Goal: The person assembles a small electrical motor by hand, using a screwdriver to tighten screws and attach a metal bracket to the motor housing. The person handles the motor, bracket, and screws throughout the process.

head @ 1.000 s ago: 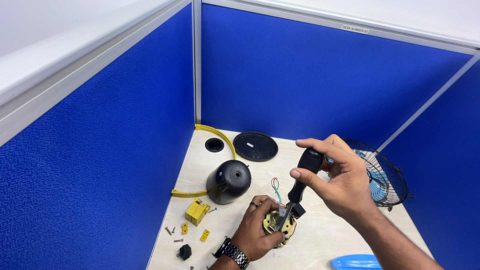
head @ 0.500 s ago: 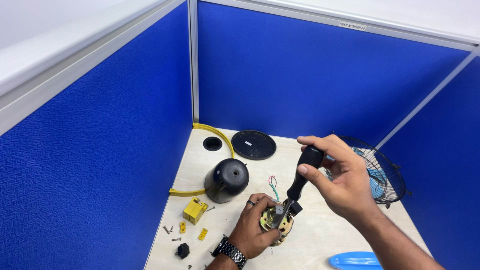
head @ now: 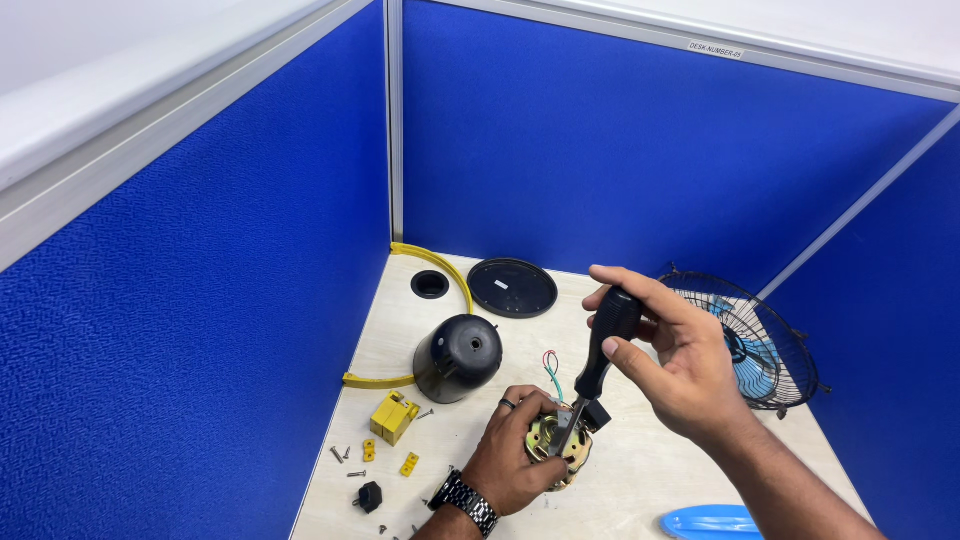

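Head view: we are still gripping the motor in our left hand, right hand closed on the screwdriver, its tip probably seated; nothing has visibly loosened.

An office cubicle: blue fabric partition panels enclose a pale corner desk.

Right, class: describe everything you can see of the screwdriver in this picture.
The screwdriver has a black, smooth-looking handle, a slim metal shaft and a small black block near its lower end. It stands nearly upright, leaning slightly right at the top. The right hand grips the handle; the tip reaches into the brass-coloured motor part steadied by the left hand on the desk.
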